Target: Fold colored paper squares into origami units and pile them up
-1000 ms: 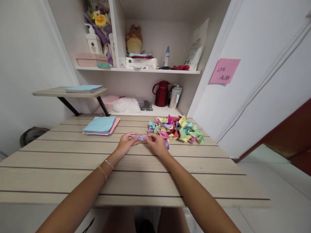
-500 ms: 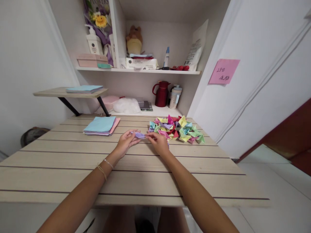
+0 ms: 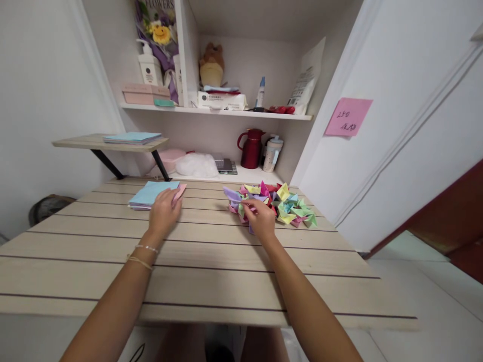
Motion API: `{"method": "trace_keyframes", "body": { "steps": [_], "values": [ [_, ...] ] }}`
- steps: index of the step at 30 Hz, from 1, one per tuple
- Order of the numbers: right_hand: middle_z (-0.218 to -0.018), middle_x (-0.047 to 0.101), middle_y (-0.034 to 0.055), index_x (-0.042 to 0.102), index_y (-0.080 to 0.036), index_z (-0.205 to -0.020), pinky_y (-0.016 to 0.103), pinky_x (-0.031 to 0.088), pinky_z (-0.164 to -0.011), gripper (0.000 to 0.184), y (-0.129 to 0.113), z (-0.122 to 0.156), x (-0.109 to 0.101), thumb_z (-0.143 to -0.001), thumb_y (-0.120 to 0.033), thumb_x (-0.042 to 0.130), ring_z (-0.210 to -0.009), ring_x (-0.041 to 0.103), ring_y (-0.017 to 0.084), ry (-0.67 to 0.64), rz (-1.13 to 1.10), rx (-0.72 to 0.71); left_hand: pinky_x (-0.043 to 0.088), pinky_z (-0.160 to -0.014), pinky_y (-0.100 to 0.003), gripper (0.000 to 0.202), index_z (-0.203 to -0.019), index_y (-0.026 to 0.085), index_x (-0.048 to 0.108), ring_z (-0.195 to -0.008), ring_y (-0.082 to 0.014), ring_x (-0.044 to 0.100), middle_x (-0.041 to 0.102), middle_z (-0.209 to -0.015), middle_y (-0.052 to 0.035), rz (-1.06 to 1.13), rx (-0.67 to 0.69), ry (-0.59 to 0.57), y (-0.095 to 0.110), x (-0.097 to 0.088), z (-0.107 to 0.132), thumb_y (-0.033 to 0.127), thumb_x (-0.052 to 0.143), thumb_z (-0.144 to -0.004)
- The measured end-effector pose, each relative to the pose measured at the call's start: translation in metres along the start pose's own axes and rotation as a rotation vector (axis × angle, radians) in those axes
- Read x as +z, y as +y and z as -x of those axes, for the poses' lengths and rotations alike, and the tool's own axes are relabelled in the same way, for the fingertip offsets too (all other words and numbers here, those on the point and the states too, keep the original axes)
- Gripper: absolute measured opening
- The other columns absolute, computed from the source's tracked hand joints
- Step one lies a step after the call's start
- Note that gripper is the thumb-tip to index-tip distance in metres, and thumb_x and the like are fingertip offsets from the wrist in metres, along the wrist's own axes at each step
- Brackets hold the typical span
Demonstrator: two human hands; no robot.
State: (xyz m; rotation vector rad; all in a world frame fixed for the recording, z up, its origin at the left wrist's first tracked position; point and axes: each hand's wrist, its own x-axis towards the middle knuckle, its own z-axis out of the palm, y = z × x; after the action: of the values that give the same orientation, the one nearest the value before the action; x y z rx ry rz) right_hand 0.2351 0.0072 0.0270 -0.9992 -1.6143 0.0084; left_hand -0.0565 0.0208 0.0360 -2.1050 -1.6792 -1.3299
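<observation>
Head view: the right hand (image 3: pixel 260 216) pinches a lilac paper boat (image 3: pixel 231 195) between thumb and fingertips, at its near right end. The boat's free end points up and to the left, at the left edge of a pile of folded paper boats (image 3: pixel 289 207) in yellow, green, red, pink and blue; whether it touches the pile is hard to tell from this angle.

The left hand (image 3: pixel 164 211) is at the front right of a stack of coloured paper (image 3: pixel 145 195), blue sheet uppermost, with a pink edge showing by the fingers. Those fingers are bent, but I cannot tell whether they grip a sheet or just rest there. Two thin bracelets (image 3: pixel 140 262) circle that wrist.

Both piles lie on the slatted wooden table (image 3: pixel 211 286). Behind the left stack, a small raised shelf (image 3: pixel 79 143) bears more paper (image 3: pixel 132 137). Farther back stand a dark red thermos jug (image 3: pixel 251 151) and a pale lidded cup (image 3: pixel 271 155).
</observation>
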Motion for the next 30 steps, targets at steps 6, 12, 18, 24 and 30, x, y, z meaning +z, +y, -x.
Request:
{"method": "trace_keyframes", "body": {
  "steps": [6, 12, 18, 24, 30],
  "values": [
    [-0.08, 0.068, 0.0062, 0.067, -0.014, -0.091, 0.029, 0.047, -0.066, 0.028, 0.023, -0.012, -0.02, -0.077, -0.034, 0.053, -0.067, 0.06, 0.016, 0.482, 0.013, 0.357, 0.038, -0.086, -0.041, 0.037, -0.112, 0.016, 0.059, -0.104, -0.0302, 0.054, 0.059, -0.114, -0.0153, -0.464, -0.17, -0.243, -0.025, -0.006, 0.006, 0.034, 0.045, -0.082],
    [-0.081, 0.069, 0.0096, 0.068, -0.01, -0.094, 0.03, 0.047, -0.063, 0.037, 0.058, -0.013, -0.032, -0.074, -0.038, 0.054, -0.066, 0.06, 0.018, 0.576, -0.039, 0.54, 0.038, -0.068, -0.034, 0.037, -0.104, 0.022, 0.065, -0.083, -0.0281, 0.06, 0.067, -0.096, -0.013, -0.572, -0.248, -0.245, -0.025, -0.008, 0.006, 0.033, 0.035, -0.086],
    [-0.088, 0.069, 0.0091, 0.067, -0.013, -0.099, 0.029, 0.047, -0.061, 0.039, 0.065, -0.015, -0.034, -0.073, -0.038, 0.054, -0.062, 0.06, 0.016, 0.46, -0.108, 0.551, 0.033, -0.06, -0.032, 0.038, -0.097, 0.023, 0.069, -0.077, -0.028, 0.06, 0.069, -0.089, -0.0138, -0.579, -0.291, -0.159, -0.024, -0.008, 0.005, 0.038, 0.036, -0.084],
    [-0.101, 0.066, 0.0085, 0.05, -0.017, -0.125, 0.027, 0.048, -0.058, 0.057, 0.061, -0.016, -0.032, -0.072, -0.036, 0.053, -0.058, 0.06, 0.013, 0.343, -0.268, 0.577, 0.033, -0.06, -0.032, 0.037, -0.092, 0.022, 0.071, -0.077, -0.0281, 0.059, 0.068, -0.085, -0.0141, -0.515, -0.379, -0.031, -0.025, -0.009, 0.005, 0.044, 0.043, -0.081],
    [-0.089, 0.067, 0.0083, 0.059, -0.013, -0.107, 0.024, 0.043, -0.052, 0.04, 0.05, -0.017, -0.035, -0.075, -0.035, 0.049, -0.053, 0.056, 0.012, 0.49, -0.16, 0.575, 0.037, -0.059, -0.033, 0.04, -0.093, 0.017, 0.071, -0.072, -0.0274, 0.06, 0.068, -0.078, -0.0113, -0.283, -0.525, 0.139, -0.017, -0.013, 0.003, 0.049, 0.052, -0.075]
  ]
}}
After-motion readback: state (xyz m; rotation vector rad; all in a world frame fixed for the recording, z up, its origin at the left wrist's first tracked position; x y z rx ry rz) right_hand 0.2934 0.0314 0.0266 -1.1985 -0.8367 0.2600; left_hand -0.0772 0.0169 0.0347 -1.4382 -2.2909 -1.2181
